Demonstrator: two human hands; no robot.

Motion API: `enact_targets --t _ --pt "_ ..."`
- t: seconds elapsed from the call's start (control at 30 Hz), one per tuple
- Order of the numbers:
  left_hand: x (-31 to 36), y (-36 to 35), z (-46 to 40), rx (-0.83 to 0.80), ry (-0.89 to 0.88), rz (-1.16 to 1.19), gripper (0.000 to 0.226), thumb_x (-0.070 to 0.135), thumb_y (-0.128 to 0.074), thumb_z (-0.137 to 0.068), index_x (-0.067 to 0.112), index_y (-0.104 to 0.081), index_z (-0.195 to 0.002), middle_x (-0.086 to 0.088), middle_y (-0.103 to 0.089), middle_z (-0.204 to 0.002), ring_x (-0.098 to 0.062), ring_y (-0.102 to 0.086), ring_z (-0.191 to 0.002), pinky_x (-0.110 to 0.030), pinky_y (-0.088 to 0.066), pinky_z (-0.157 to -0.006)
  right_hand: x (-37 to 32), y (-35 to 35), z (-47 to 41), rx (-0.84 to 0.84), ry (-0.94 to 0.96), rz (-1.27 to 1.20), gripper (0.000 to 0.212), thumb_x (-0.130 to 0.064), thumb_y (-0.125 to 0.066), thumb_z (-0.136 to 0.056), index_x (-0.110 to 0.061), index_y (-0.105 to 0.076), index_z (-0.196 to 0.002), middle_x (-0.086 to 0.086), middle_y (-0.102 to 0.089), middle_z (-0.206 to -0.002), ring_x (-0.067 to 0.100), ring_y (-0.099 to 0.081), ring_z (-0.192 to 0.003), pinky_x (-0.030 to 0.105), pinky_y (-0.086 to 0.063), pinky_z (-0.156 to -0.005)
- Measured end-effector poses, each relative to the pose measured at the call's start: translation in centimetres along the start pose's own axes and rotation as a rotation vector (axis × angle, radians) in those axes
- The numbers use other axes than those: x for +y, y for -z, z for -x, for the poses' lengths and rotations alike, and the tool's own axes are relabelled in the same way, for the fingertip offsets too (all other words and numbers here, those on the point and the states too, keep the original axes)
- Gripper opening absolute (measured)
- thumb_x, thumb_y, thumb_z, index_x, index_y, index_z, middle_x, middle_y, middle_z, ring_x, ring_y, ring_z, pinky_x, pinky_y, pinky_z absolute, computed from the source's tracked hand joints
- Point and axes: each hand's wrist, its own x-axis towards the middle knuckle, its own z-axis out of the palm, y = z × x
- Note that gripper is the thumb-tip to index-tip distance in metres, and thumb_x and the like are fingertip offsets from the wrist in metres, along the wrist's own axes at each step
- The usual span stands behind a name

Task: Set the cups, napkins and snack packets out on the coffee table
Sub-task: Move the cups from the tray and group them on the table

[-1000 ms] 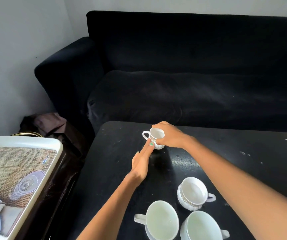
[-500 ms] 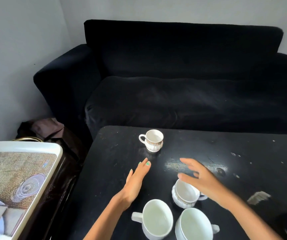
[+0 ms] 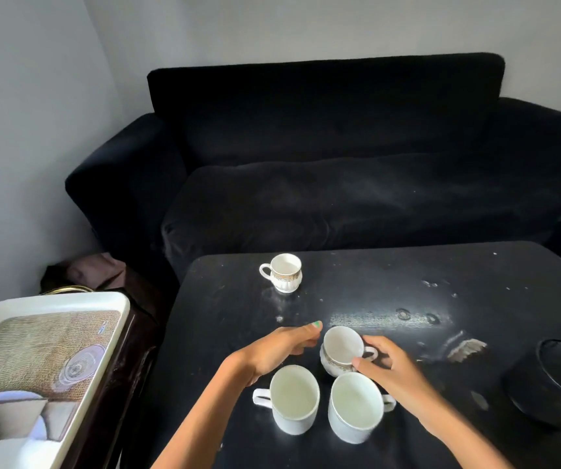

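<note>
White patterned cup (image 3: 341,350) pinched by right hand (image 3: 392,367); left hand (image 3: 280,350) loosely curled, empty, beside it.

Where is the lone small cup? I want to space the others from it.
The small cup stands alone at the coffee table's far left, nearest the sofa.

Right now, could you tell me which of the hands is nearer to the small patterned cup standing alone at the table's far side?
Left. The left hand lies below the far cup, slightly nearer; the right hand grips another cup further right.

Both hands (image 3: 392,365) now close round patterned cup (image 3: 341,350).
</note>
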Motion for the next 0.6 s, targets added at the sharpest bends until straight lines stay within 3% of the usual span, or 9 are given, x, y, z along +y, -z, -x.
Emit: enact_targets --t 0.2,0.33,0.47,0.6 --pt "0.8 -0.8 0.1 -0.041 -0.006 -0.033 0.051 0.063 -0.026 -0.094 0.038 -0.055 -0.128 0.005 -0.051 -0.142 -0.017 -0.039 -0.136 -0.026 -0.024 -0.102 -0.1 -0.6 0.0 0.045 -0.018 -0.035 0.033 -0.005 -0.068 -0.083 -0.016 -0.058 -0.113 0.000 -0.066 -0.103 0.020 -0.062 -0.094 0.027 -0.048 -0.082" --pt "0.7 -0.9 -0.2 -0.029 0.010 -0.006 0.063 0.066 -0.023 -0.092 0.031 -0.046 -0.139 0.004 -0.045 -0.147 -0.016 -0.039 -0.136 -0.032 -0.023 -0.109 0.2 -0.9 -0.6 0.049 -0.004 0.000 0.032 -0.007 -0.068 -0.083 -0.020 -0.061 -0.111 -0.001 -0.068 -0.103 0.027 -0.064 -0.094 0.033 -0.051 -0.083" --pt "0.8 -0.9 -0.5 -0.016 0.038 0.060 0.074 0.071 -0.019 -0.089 0.027 -0.034 -0.147 0.005 -0.036 -0.153 -0.012 -0.035 -0.139 -0.040 -0.014 -0.117 0.5 -1.1 -1.7 0.070 0.022 0.018 0.034 -0.010 -0.066 -0.085 -0.025 -0.057 -0.114 -0.010 -0.064 -0.102 0.010 -0.059 -0.083 0.017 -0.046 -0.070" --pt "0.5 -0.9 -1.0 -0.013 0.041 0.131 0.077 0.073 -0.017 -0.086 0.031 -0.026 -0.150 0.009 -0.027 -0.156 -0.011 -0.027 -0.143 -0.041 -0.010 -0.117 0.5 -1.2 -3.2 0.092 0.027 0.031 0.034 -0.012 -0.064 -0.086 -0.023 -0.056 -0.117 -0.002 -0.064 -0.108 0.015 -0.060 -0.092 0.024 -0.047 -0.077"
